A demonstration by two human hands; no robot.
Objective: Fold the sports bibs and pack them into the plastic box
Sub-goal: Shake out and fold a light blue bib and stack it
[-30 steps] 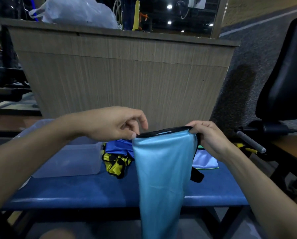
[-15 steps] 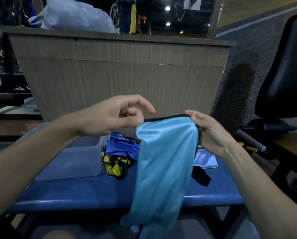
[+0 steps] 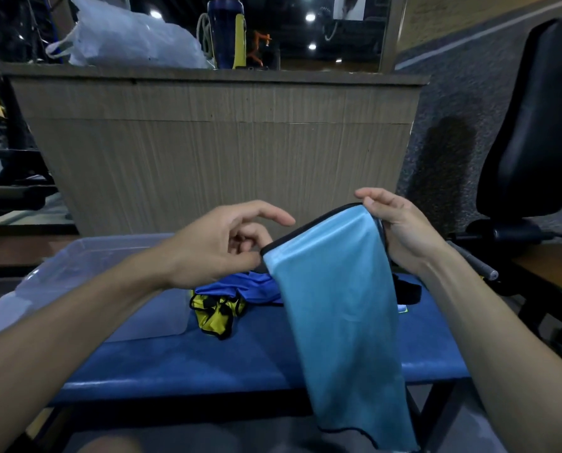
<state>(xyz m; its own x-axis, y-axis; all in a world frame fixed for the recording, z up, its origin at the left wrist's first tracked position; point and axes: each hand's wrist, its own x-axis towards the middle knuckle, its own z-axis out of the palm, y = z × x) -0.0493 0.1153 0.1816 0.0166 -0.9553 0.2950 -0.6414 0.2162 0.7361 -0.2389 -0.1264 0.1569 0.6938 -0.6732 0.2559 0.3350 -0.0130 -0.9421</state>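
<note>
A light blue sports bib point(image 3: 338, 305) with black trim hangs in front of me over the blue bench point(image 3: 240, 364). My left hand point(image 3: 227, 243) pinches its top left corner, forefinger stretched out. My right hand point(image 3: 400, 227) holds the top right corner higher up, so the top edge slants. A dark blue bib point(image 3: 240, 287) and a yellow bib point(image 3: 217, 313) lie bunched on the bench behind. The clear plastic box point(image 3: 86, 266) stands on the bench at the left, partly hidden by my left arm.
A wooden counter point(image 3: 220, 142) rises right behind the bench, with a white plastic bag point(image 3: 126, 40) and a bottle point(image 3: 225, 31) on top. A black padded gym seat point(image 3: 534, 125) stands to the right. A folded light blue cloth edge point(image 3: 402, 308) peeks out behind the hanging bib.
My right hand has lifted its corner and moved right, tilting the top edge. The bib's lower part has swung and now hangs lower right. My left forefinger has stretched out.
</note>
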